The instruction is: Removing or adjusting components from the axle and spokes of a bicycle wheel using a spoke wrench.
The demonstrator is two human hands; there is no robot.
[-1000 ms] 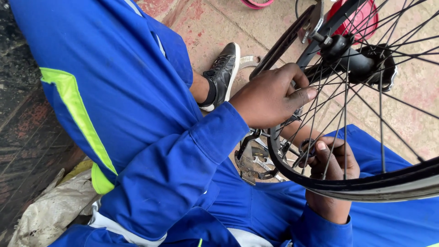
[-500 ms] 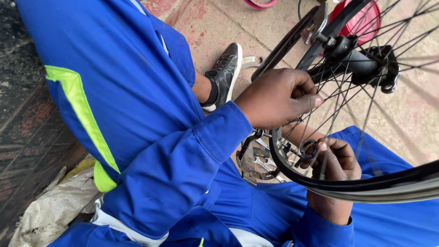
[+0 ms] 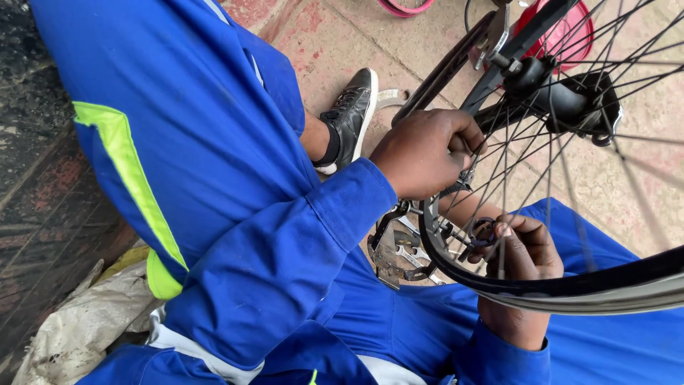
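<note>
Black bicycle wheel lower than before

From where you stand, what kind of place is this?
Probably an informal outdoor bicycle repair spot. The person sits low on worn paved ground, working on a spoked bicycle wheel with both hands, with wrenches lying on the ground below.
</note>
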